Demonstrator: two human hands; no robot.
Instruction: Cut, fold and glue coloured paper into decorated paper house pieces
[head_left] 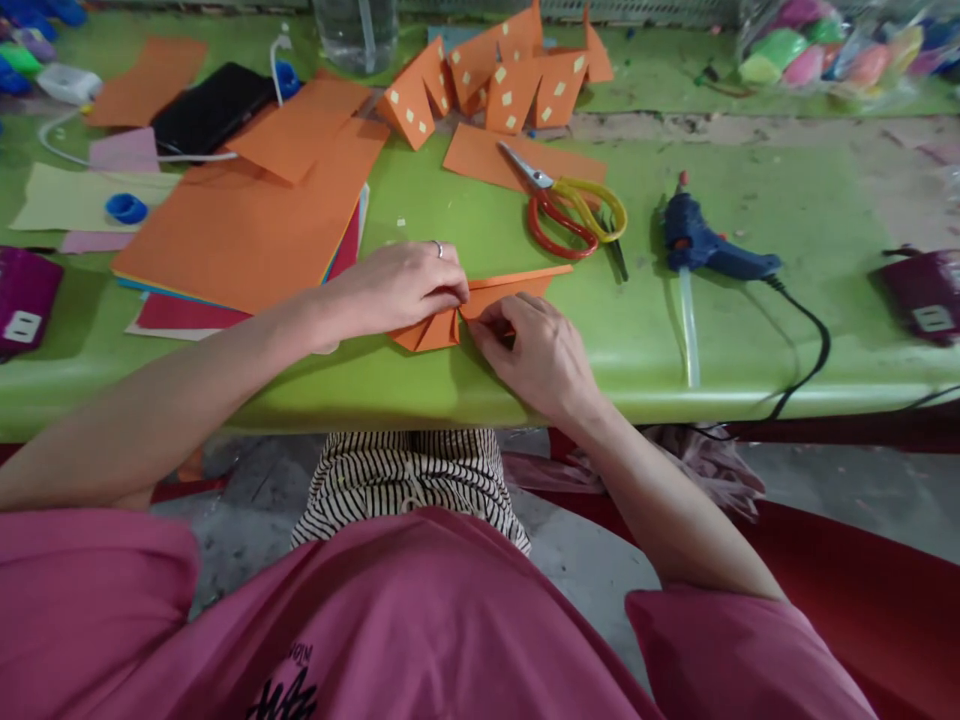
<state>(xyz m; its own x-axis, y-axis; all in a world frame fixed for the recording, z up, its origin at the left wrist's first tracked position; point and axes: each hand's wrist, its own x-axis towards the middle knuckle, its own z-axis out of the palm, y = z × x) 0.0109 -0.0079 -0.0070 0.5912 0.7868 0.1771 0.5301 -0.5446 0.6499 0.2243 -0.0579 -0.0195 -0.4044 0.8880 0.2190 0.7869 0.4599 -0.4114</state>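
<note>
1. Paper, orange and folded into narrow pleats [431, 333], lies between my two sets of fingers, just above the near edge of the green table [750, 350]; one long, narrow fold runs out past my right fingertips.
2. My left hand [409, 285] reaches over the pleats, fingers close together, their tips pinching the paper near its middle (the ring is on this hand).
3. My right hand [544, 355] curls in from the other side, thumb and forefinger nipping the paper just beside my left fingertips.
4. Well beyond my left fingers stands a clear container [356, 35], cut off by the top edge; a pale strip shows on or in it, and I cannot tell whether it holds liquid.
5. Far beyond my right hand, off to the right, a clear plastic bag [832, 50] holds lumps of pink, green, orange, yellow and blue.
6. Directly beyond my fingers sit the scissors [545, 182], one handle red, one yellow, blades resting over a flat orange piece [480, 155]; past them stand folded orange shapes with pale dots [514, 92].
7. Right of my right fingers lies a blue glue gun [697, 240], a clear stick [688, 325] pointing toward me.
8. Left of my left fingers, a stack of coloured sheets [247, 235], orange on top.
</note>
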